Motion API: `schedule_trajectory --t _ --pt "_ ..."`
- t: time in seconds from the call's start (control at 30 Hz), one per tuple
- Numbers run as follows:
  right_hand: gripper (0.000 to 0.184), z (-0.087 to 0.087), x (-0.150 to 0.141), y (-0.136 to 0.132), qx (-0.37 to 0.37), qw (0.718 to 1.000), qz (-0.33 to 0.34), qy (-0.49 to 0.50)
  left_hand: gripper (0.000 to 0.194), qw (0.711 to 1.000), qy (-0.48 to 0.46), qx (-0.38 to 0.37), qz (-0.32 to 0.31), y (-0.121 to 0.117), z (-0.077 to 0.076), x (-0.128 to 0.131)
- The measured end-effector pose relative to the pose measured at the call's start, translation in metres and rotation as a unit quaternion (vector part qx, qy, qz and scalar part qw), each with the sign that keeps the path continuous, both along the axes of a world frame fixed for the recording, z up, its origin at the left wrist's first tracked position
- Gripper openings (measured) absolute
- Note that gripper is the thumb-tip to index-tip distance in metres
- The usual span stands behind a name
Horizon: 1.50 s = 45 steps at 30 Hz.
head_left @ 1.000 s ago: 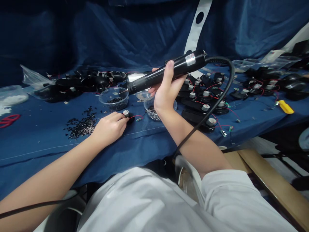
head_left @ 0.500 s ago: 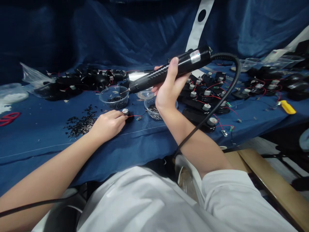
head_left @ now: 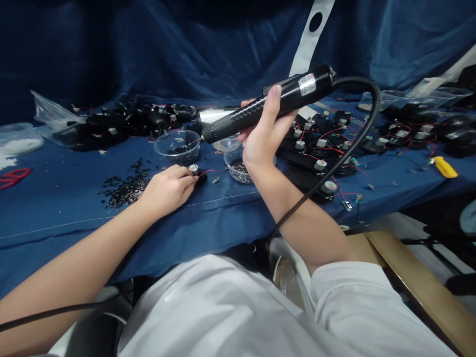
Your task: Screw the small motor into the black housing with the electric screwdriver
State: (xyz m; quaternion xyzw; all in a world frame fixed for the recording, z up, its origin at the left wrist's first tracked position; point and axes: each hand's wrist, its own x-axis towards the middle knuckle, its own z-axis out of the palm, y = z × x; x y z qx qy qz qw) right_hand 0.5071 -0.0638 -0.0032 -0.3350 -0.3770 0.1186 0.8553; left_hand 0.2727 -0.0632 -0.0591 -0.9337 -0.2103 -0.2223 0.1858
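Head view: electric screwdriver (head_left: 295,90) (probably) slants tip-down leftward.

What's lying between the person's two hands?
The head view shows a red wire running from the left hand to a tiny board, then a clear bowl just short of the right hand.

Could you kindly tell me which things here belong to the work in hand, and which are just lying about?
In use: right hand, electric screwdriver, left hand, wired black part, clear bowl of screws.
Lying about: red scissors, yellow object, plastic bag.
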Motion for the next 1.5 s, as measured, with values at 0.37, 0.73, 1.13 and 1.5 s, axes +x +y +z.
schedule_trajectory --t 0.37,0.73,1.13,1.5 --pt "0.052 0.011 0.002 -0.008 0.038 0.998 0.017 0.037 0.032 0.998 0.018 -0.063 0.020 0.005 0.004 0.000" --pt "0.061 0.006 0.004 -0.008 -0.025 0.995 0.077 -0.058 0.032 0.981 -0.067 -0.181 -0.030 0.025 -0.003 -0.008" --pt "0.057 0.003 -0.003 -0.016 -0.018 0.993 0.071 -0.089 0.031 0.987 -0.084 -0.140 -0.006 0.020 -0.004 -0.001" --pt "0.056 0.004 -0.008 -0.023 -0.012 0.995 0.067 -0.077 0.028 0.990 -0.072 -0.115 0.022 0.018 -0.008 0.002"
